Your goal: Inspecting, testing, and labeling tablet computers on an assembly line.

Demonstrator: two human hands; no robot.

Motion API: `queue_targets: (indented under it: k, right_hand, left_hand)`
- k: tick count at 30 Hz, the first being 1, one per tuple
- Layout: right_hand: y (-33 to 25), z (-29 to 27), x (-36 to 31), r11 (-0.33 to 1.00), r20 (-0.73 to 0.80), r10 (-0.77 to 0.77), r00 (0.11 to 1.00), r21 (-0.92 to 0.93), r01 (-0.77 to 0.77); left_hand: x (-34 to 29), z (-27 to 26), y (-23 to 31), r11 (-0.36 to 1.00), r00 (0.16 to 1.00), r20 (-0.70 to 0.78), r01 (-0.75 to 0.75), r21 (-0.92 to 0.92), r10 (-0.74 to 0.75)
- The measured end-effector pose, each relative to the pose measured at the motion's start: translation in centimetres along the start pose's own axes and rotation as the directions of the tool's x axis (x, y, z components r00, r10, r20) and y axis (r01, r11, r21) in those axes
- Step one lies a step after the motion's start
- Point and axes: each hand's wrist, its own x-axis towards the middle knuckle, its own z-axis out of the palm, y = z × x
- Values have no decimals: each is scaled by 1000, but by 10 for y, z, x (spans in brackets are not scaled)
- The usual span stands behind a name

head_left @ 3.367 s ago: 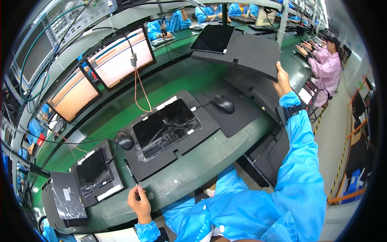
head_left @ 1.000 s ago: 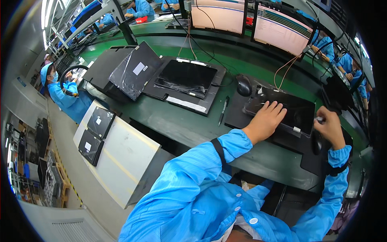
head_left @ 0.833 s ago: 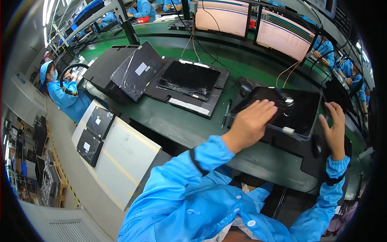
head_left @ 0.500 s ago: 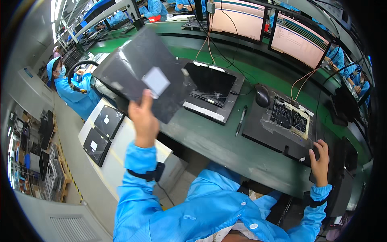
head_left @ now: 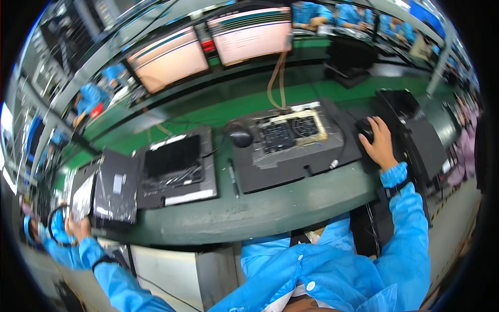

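At the far left end of the bench, my left hand (head_left: 78,226) is closed at the lower edge of a shiny flat panel (head_left: 83,198); glare and motion blur hide the finger detail. Right beside it lies a dark film-covered panel (head_left: 117,183) with a white label, on top of a dark stack. My right hand (head_left: 378,141) rests over a black computer mouse (head_left: 365,130) at the bench's right side. Between my hands sit a dark fixture with a black screen (head_left: 173,158) and a second fixture (head_left: 293,132) with a circuit-like insert framed in tan tape.
A pen (head_left: 233,178) lies between the fixtures, near a second dark mouse (head_left: 240,135). Two monitors (head_left: 252,36) stand behind. Ribbon cables (head_left: 276,78) drop onto the right fixture. Black boxes (head_left: 399,104) crowd the right end. A co-worker in blue (head_left: 65,252) is close to my left hand.
My view has swung to the right. My left hand has gone from holding a labelled dark panel up over the bench to the far left end. My right hand has moved onto the mouse.
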Motion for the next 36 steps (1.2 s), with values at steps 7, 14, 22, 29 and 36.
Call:
queue_targets:
  k: [7,14,22,29,36]
  right_hand:
    - [32,-6,-26,988,90,137,986,60,-142]
    - [32,4,-13,981,66,87,994,165,-97]
    - [30,10,-9,972,114,6,993,234,-33]
    - [32,8,-14,963,109,30,994,264,-58]
    - [32,8,-15,962,102,24,994,267,-50]
  left_hand:
    - [-28,16,239,373,795,123,408,-833,-594]
    - [-265,57,476,696,923,210,-81,-713,322]
    - [-414,119,564,548,733,579,337,-766,358]
    - [-407,119,564,499,649,679,487,-717,342]
    - [-411,119,562,522,661,650,429,-737,375]
